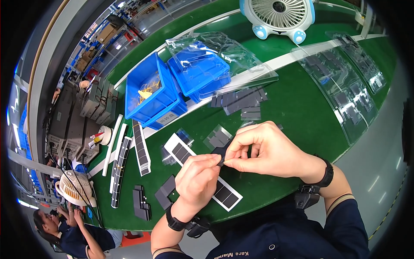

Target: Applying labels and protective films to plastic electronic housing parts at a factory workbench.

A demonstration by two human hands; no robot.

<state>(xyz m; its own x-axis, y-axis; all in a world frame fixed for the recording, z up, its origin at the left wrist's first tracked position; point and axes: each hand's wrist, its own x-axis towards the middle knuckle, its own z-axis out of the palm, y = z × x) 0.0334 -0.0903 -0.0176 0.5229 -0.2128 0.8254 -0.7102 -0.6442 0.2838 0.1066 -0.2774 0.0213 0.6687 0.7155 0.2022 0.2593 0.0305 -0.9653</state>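
In our judgement, the step in hand is fine fingertip work on the edge of a small dark flat piece, held up between both hands above the green tabletop. To do it well, we would steady the piece with the left hand and let the right hand make the small, slow movements, working along the edge rather than tugging across it. An even, light pinch should serve best, since a thin piece could crease or bend if we squeeze or twist it. We would also work clear of the white strip with dark rectangles, which lies below the left hand, so that nothing drops or sticks onto it.

As for the grip, the left fingertips are drawn together, pinching the near side of the piece. On the right, thumb and forefinger meet at its edge, with hardly any gap at the tips, while the other fingers curl loosely behind. The two hands almost touch there. We cannot tell whether the right pinch also takes in a thin film or backing; the fingertips hide that spot.
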